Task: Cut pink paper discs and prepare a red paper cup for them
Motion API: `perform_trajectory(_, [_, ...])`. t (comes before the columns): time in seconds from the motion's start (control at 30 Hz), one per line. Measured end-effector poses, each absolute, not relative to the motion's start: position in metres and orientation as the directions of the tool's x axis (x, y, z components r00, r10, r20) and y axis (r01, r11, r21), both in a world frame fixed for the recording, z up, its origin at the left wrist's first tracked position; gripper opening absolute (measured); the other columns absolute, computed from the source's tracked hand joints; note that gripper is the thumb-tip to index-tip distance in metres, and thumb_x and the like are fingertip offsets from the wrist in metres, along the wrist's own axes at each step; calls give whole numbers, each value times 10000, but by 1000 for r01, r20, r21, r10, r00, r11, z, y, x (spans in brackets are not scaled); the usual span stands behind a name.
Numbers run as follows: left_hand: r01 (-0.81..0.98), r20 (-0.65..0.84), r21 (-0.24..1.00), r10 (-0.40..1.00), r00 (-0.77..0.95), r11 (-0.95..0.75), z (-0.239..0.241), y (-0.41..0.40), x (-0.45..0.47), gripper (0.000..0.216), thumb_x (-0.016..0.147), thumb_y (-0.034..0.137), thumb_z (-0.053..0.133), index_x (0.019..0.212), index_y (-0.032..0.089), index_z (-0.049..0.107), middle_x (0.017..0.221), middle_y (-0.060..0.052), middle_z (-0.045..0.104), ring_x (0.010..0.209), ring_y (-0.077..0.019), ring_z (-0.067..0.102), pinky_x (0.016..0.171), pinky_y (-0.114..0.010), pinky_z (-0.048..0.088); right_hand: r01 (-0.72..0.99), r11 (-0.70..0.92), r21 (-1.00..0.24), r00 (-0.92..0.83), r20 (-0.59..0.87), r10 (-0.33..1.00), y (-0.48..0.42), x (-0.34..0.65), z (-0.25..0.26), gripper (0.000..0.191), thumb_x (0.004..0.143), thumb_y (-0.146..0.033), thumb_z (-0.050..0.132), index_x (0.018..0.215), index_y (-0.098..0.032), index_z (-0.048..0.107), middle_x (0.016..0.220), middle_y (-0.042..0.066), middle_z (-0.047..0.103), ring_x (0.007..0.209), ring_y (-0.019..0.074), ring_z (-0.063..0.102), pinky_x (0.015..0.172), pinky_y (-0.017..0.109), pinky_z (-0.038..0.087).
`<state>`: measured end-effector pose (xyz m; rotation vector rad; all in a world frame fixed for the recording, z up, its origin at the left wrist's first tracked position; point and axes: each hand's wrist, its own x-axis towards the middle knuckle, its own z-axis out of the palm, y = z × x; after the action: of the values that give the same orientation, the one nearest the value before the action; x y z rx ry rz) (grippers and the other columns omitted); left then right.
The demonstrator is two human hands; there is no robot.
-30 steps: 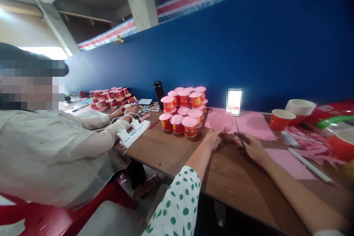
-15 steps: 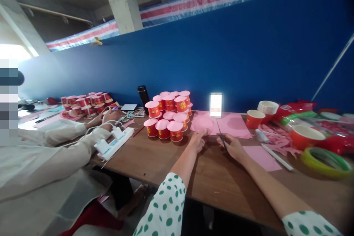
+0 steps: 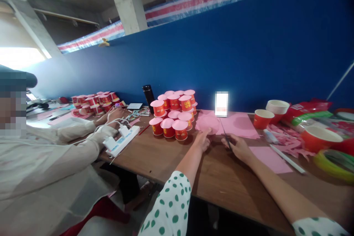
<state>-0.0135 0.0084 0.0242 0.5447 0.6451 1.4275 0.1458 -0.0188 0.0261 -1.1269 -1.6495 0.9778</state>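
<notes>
My left hand (image 3: pixel 203 141) is closed on the lower edge of a round pink paper disc (image 3: pixel 209 122), thumb on top. The disc is held over a pile of pink paper sheets (image 3: pixel 240 123). To its right, my right hand (image 3: pixel 240 148) is wrapped round dark scissors (image 3: pixel 227 141). Their thin blades point away from me and look nearly closed, close to the disc's right side but apart from it. Left of my hands stand stacked red paper cups (image 3: pixel 181 134) with pink discs on top.
A lit phone (image 3: pixel 221 105) leans at the blue partition (image 3: pixel 249 44). Rightward lie orange cups (image 3: pixel 263 118), pink paper scraps (image 3: pixel 290 140), a white stick (image 3: pixel 287 159) and green-yellow tape (image 3: pixel 334 166). At left are a power strip (image 3: pixel 123 142), black flask (image 3: pixel 148 97) and a co-worker's arm (image 3: pixel 69 151).
The view has swung slightly left, so things sit further right in the picture. Both hands keep their hold on the paper disc and scissors, with little other movement.
</notes>
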Motion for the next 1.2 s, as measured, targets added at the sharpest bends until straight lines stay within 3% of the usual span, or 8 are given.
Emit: perform_trajectory(1.2, [-705,-18,706,997,78,68,20,7,-15,251,535,241,802,691,152,626,635,-12,649,588,-119,614,587,-228,472,296,270,-916,-205,215,955,-20,145,30,512,686,-522,640,1043,-155,628,600,6,596,548,166,561,492,282,477])
